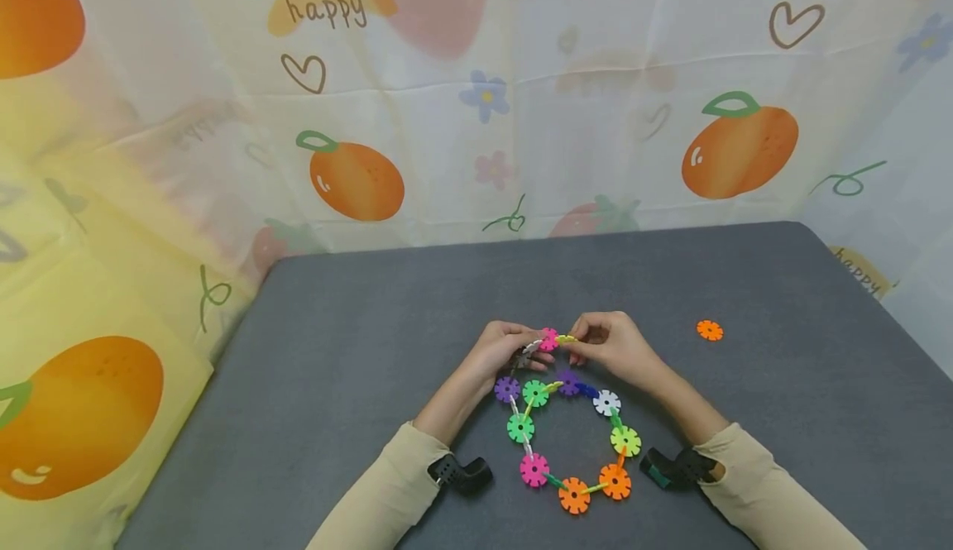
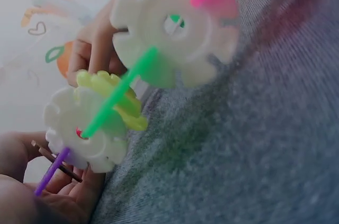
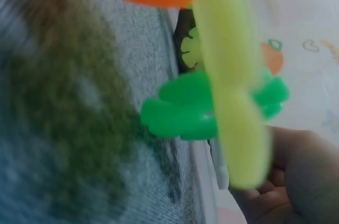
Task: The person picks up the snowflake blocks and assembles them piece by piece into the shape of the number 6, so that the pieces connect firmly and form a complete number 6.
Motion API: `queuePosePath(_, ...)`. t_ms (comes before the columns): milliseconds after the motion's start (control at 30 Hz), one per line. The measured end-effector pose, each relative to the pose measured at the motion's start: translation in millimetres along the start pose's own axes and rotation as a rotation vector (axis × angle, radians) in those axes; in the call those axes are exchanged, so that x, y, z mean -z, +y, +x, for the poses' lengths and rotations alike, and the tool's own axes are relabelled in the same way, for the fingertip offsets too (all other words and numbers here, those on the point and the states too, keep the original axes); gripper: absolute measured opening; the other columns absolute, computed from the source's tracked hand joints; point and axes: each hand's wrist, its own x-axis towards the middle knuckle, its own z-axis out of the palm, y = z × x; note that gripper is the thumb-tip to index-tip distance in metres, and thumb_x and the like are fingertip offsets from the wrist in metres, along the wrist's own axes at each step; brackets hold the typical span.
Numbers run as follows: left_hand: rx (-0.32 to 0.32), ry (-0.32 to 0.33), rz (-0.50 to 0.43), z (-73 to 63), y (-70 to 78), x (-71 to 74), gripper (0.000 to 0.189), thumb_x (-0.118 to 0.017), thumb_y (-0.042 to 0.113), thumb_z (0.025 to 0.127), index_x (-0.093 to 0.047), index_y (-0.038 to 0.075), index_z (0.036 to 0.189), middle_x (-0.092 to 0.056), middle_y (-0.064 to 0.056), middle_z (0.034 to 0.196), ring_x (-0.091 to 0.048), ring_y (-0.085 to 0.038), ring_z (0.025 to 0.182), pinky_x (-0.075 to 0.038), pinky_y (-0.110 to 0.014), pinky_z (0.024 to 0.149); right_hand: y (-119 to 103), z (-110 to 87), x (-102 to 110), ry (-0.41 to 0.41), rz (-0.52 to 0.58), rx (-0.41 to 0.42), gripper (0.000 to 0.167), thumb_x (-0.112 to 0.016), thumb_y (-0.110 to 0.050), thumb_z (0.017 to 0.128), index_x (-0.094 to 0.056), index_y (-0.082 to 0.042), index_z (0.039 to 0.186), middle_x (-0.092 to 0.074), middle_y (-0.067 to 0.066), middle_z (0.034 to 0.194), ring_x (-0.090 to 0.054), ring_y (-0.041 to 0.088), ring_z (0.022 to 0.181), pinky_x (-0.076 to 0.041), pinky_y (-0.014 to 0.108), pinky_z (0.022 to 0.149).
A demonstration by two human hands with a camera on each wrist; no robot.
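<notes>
In the head view a loop of notched plastic snowflake discs (image 1: 533,470) in several colours lies on the table, joined edge to edge at their slots. From its far left side a short chain rises past a purple disc (image 1: 507,389) to a white disc (image 1: 532,346) and a pink disc (image 1: 549,339). My left hand (image 1: 508,343) pinches this chain near the pink disc. Between thumb and fingers, my right hand (image 1: 614,341) grips a yellow disc (image 1: 567,338), its edge against the pink one. Whether their slots are interlocked, I cannot tell.
A loose orange disc (image 1: 710,331) lies on the grey table (image 1: 372,327), right of my right hand. A printed fabric backdrop (image 1: 447,161) rises behind the table's far edge. Black wrist cameras (image 1: 462,474) sit on both forearms, either side of the loop.
</notes>
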Motion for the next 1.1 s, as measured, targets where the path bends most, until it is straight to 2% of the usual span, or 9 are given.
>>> queuePosePath(233, 0.003, 0.008, -0.013, 0.5, 1.2, -2.0, 0.029, -0.058, 0.014, 0.097, -0.067, -0.008, 0.114, -0.075, -0.015, 0.091, -0.073, -0.012, 0.071, -0.062, -0.032, 0.075, -2.0, -0.9, -9.3, 0.097, -0.11, 0.1, 0.01, -0.071, 0.002, 0.085, -0.065, -0.002, 0.078, -0.068, 0.012, 0.08, -0.068, 0.017, 0.065, -0.059, 0.026, 0.06)
queuePosePath(333, -0.006, 0.0, -0.015, 0.3, 0.5, -0.5, 0.029, -0.057, 0.014, 0.097, -0.067, -0.007, 0.115, -0.075, -0.014, 0.092, -0.073, -0.013, 0.072, -0.062, -0.034, 0.076, -3.3, -0.2, -9.5, 0.095, -0.136, 0.067, 0.007, -0.07, -0.001, 0.087, -0.066, -0.004, 0.082, -0.069, 0.01, 0.081, -0.069, 0.017, 0.067, -0.059, 0.025, 0.061)
queuePosePath(400, -0.016, -0.011, -0.018, 0.3, 0.0, 0.9, 0.029, -0.057, 0.014, 0.097, -0.066, -0.007, 0.115, -0.074, -0.013, 0.091, -0.073, -0.014, 0.073, -0.062, -0.036, 0.077, -4.0, 1.1, -5.6, 0.056, -0.134, -0.002, 0.004, -0.071, -0.006, 0.088, -0.067, -0.004, 0.089, -0.07, 0.011, 0.084, -0.069, 0.016, 0.069, -0.058, 0.025, 0.062)
queuePosePath(500, -0.025, -0.027, -0.029, 0.9, -0.9, 2.9, 0.029, -0.057, 0.013, 0.097, -0.065, -0.008, 0.116, -0.071, -0.009, 0.091, -0.073, -0.015, 0.074, -0.062, -0.038, 0.078, -4.0, 2.4, 7.4, -0.038, -0.129, -0.099, 0.02, -0.073, -0.012, 0.087, -0.066, -0.003, 0.104, -0.07, 0.013, 0.095, -0.069, 0.015, 0.076, -0.058, 0.025, 0.066)
queuePosePath(600, -0.025, -0.037, -0.043, 1.9, -1.4, 4.1, 0.03, -0.058, 0.014, 0.097, -0.064, -0.008, 0.116, -0.07, -0.007, 0.09, -0.073, -0.016, 0.074, -0.062, -0.04, 0.078, -1.3, 1.4, 26.4, -0.12, -0.111, -0.129, 0.033, -0.074, -0.014, 0.086, -0.064, 0.001, 0.114, -0.069, 0.016, 0.106, -0.069, 0.018, 0.083, -0.059, 0.027, 0.071)
queuePosePath(733, -0.019, -0.049, -0.058, 2.9, -1.4, 5.1, 0.031, -0.057, 0.015, 0.098, -0.064, -0.006, 0.119, -0.071, -0.006, 0.089, -0.073, -0.016, 0.074, -0.062, -0.041, 0.078, 3.0, -3.3, 53.4, -0.18, -0.073, -0.134, 0.034, -0.072, -0.017, 0.089, -0.064, 0.002, 0.116, -0.069, 0.019, 0.109, -0.07, 0.022, 0.088, -0.06, 0.032, 0.076)
queuePosePath(867, -0.017, -0.049, -0.065, 2.8, -0.8, 5.3, 0.03, -0.057, 0.015, 0.098, -0.063, -0.006, 0.12, -0.07, -0.005, 0.09, -0.073, -0.016, 0.073, -0.062, -0.04, 0.077, 7.0, -8.6, 76.2, -0.228, -0.065, -0.157, 0.034, -0.07, -0.019, 0.09, -0.064, 0.002, 0.117, -0.069, 0.02, 0.111, -0.07, 0.016, 0.092, -0.06, 0.031, 0.08)
queuePosePath(1033, -0.007, -0.048, -0.072, 2.7, -0.4, 5.5, 0.03, -0.056, 0.014, 0.098, -0.063, -0.006, 0.12, -0.07, -0.006, 0.094, -0.073, -0.016, 0.072, -0.062, -0.038, 0.075, 12.7, -15.9, 98.3, -0.294, -0.135, -0.18, 0.032, -0.069, -0.02, 0.092, -0.066, -0.001, 0.117, -0.069, 0.017, 0.112, -0.068, 0.008, 0.094, -0.056, 0.022, 0.081)
queuePosePath(1100, -0.003, -0.05, -0.071, 2.7, -0.1, 5.6, 0.03, -0.056, 0.014, 0.098, -0.063, -0.006, 0.12, -0.07, -0.006, 0.094, -0.073, -0.015, 0.071, -0.063, -0.037, 0.074, 14.8, -19.6, 105.6, -0.323, -0.155, -0.197, 0.03, -0.069, -0.021, 0.091, -0.067, -0.003, 0.115, -0.07, 0.014, 0.109, -0.067, 0.008, 0.089, -0.055, 0.023, 0.076)
